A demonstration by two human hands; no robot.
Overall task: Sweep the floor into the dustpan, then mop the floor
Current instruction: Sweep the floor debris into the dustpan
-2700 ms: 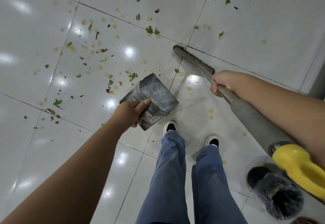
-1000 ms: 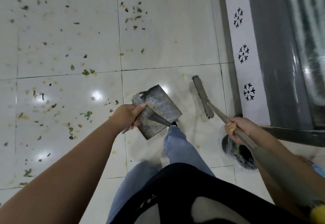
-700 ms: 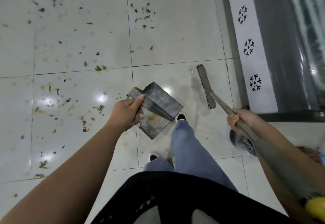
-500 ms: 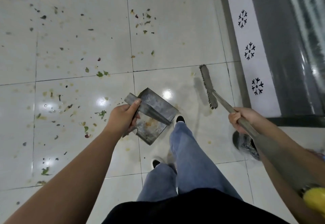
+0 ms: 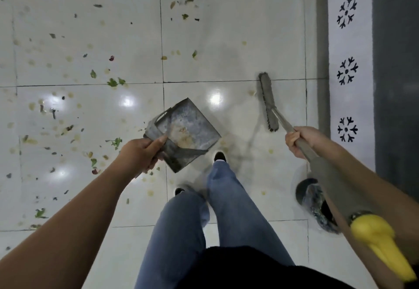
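Two bare arms, both extended forward and down.
Left hand (image 5: 138,153): fingers curled round the dustpan (image 5: 184,137). Right hand (image 5: 302,140): fist round the broom (image 5: 268,105) handle.

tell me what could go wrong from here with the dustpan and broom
1. The left hand holds the dustpan tilted in the air with some dirt inside; tipped further, it could spill back onto the floor.
2. The scraps lie left of the dustpan, while the broom in the right hand sits far right, so a wide sweep may scatter them.
3. The feet are mid-step among the scraps and could tread them in.
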